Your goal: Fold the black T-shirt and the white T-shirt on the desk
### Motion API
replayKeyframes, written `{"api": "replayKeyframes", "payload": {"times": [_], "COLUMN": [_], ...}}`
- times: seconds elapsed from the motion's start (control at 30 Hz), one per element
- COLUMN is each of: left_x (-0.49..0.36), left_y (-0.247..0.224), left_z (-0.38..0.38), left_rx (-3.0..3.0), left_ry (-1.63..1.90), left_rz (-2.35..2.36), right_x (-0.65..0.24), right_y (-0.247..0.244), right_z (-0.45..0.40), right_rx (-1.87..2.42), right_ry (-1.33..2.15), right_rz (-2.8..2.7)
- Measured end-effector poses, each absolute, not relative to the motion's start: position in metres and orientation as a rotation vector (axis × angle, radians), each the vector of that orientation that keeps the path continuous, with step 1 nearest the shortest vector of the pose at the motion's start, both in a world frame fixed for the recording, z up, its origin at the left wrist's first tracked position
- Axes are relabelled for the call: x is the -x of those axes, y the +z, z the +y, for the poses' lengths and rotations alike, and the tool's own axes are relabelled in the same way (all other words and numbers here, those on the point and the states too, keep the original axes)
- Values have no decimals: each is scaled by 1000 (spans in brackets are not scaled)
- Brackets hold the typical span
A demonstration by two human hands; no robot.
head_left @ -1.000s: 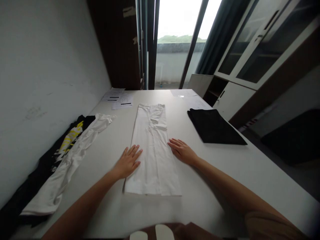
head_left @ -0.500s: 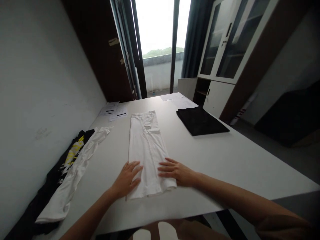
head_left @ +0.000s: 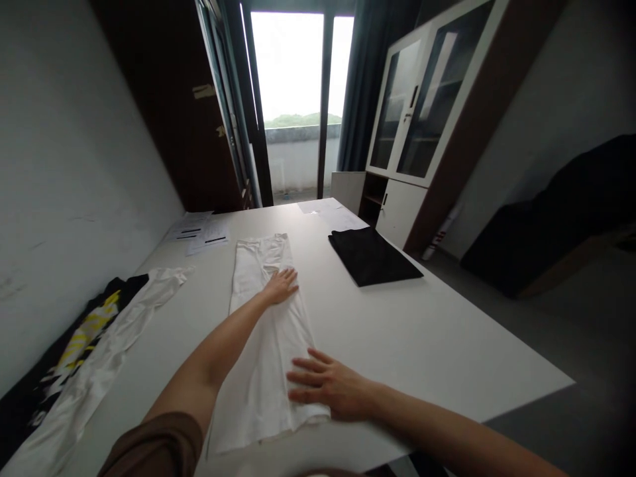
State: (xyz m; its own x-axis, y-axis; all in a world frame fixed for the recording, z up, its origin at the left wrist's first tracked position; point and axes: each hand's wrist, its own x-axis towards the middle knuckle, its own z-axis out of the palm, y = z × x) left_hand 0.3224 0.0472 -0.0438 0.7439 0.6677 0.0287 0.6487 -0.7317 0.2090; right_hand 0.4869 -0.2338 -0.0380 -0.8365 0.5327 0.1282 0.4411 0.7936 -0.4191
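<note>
White trousers (head_left: 263,364), folded lengthwise, lie flat on the white table (head_left: 397,338) with the waistband at the far end. My left hand (head_left: 281,287) rests open on their upper part, near the pocket and right edge, and my left forearm crosses over the cloth. Lower down, my right hand (head_left: 325,386) lies with fingers spread on the right edge close to the hems. Part of the left side of the trousers is hidden under my left arm.
A folded black cloth (head_left: 372,257) lies to the right. Along the left wall are a white garment (head_left: 119,348) and a black garment with yellow print (head_left: 84,338). Papers (head_left: 209,233) sit at the far left. A glass-fronted cabinet (head_left: 405,119) stands behind.
My left hand has moved from the lower left of the trousers up to their far right part. My right hand stays near the hems. The view has shifted a little.
</note>
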Motion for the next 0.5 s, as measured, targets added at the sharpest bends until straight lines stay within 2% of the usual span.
{"api": "replayKeyframes", "payload": {"times": [0.17, 0.3, 0.5], "left_x": [-341, -340, -294], "left_y": [-65, -62, -58], "left_z": [54, 43, 23], "left_rx": [-2727, -2725, -2751], "left_ry": [123, 184, 475], "left_rz": [1074, 1084, 1158], "right_x": [-482, -478, -479], "right_y": [-27, -28, -32], "right_z": [-231, -230, -228], "right_rx": [615, 595, 599], "right_ry": [604, 636, 612], "right_rz": [-2746, -2750, -2771]}}
